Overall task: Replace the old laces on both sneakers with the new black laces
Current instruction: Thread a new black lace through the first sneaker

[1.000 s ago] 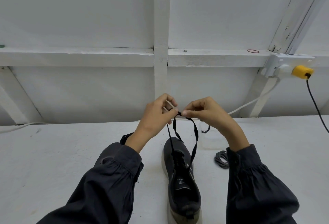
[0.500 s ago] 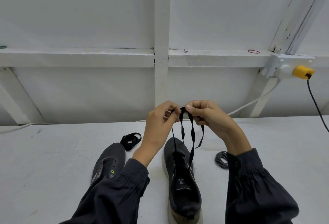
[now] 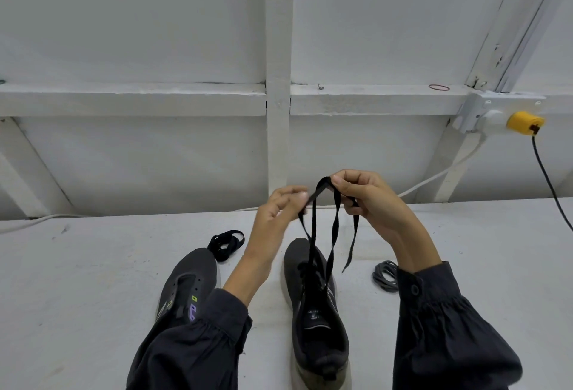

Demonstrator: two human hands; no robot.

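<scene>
While the near sneaker in front of the person already has a black lace running up through its eyelets, the job looks to me barely past halfway. The lace's ends are lifted well above the shoe and not yet tied off. The other sneaker, just beside it under the left sleeve, shows bare eyelets and no lace at all. A bundled spare black lace lies on the white table just beyond its toe. A grey coil, which I take for the old laces, sits by the right sleeve.

The right hand is curled tight, thumb and forefinger pinching the fold at the top of the lace, with one loose end dangling below its palm. The left hand is blurred; its fingertips seem to pinch a strand just beside that fold, the remaining fingers loosely bent.
</scene>
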